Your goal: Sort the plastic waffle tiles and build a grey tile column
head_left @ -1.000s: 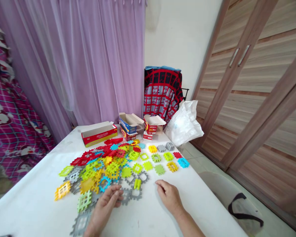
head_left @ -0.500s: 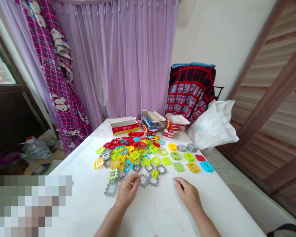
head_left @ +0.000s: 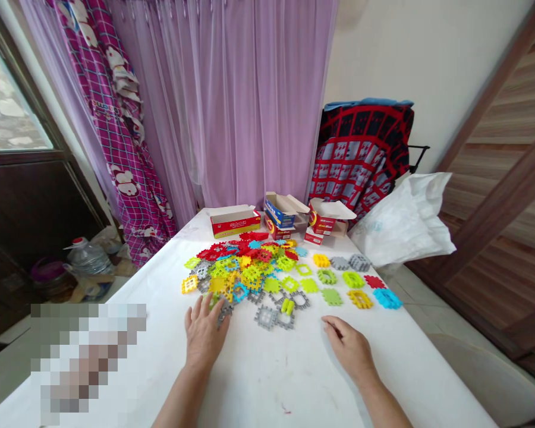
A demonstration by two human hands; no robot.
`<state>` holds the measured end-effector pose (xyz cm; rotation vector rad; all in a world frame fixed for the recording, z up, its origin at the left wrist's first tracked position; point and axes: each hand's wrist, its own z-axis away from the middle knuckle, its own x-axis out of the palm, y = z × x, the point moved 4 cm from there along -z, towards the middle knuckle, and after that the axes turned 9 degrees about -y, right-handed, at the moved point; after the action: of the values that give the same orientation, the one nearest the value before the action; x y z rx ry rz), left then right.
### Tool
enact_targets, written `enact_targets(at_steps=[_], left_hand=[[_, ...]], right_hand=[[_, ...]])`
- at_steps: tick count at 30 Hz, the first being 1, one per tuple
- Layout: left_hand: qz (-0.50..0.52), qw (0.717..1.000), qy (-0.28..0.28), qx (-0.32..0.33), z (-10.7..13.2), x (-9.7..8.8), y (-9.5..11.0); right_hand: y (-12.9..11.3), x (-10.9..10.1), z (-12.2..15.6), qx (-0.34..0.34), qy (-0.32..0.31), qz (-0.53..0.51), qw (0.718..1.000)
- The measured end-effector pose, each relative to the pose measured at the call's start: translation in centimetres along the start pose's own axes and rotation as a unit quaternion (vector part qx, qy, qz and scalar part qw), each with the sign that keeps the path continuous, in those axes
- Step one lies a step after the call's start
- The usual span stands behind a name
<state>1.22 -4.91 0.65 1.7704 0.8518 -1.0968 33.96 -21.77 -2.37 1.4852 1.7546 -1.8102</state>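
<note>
My left hand (head_left: 205, 333) lies palm down with its fingers spread at the near left edge of a pile of flat notched plastic building pieces. Its fingertips reach a green piece and a dark grey piece (head_left: 225, 310), partly covered by the hand. My right hand (head_left: 348, 348) rests on the table, fingers curled in, with nothing visible in them. Between the hands lie joined grey pieces (head_left: 266, 317), and a small lime-green piece (head_left: 288, 306) sits on one of them. The pile behind holds red pieces (head_left: 214, 251), yellow, blue and lime ones.
Short stacks, among them yellow pieces (head_left: 360, 299) and blue pieces (head_left: 387, 298), stand at the right. Behind the pile are opened boxes, a red box (head_left: 235, 224) and a blue box (head_left: 280, 214) among them. A white bag (head_left: 401, 220) hangs by the right table edge.
My left hand has moved left and spread its fingers, now covering the green and grey pieces there. My right hand stays curled on the table. The view has shifted slightly.
</note>
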Motion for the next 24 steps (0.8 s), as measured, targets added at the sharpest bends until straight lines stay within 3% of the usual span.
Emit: enact_targets(at_steps=[6, 18, 24], left_hand=[[-0.133, 0.989, -0.045, -0.053, -0.5, 0.5, 0.9], [-0.048, 0.995, -0.081, -0.042, -2.2, 0.5, -0.5], [-0.048, 0.995, -0.075, -0.037, -1.5, 0.2, 0.9]], right_hand=[[-0.9, -0.3, 0.0, -0.015, 0.005, -0.011, 1.0], [-1.6, -0.6, 0.2, -0.031, 0.017, -0.016, 0.999], [-1.0, -0.5, 0.1, -0.022, 0.01, -0.014, 1.0]])
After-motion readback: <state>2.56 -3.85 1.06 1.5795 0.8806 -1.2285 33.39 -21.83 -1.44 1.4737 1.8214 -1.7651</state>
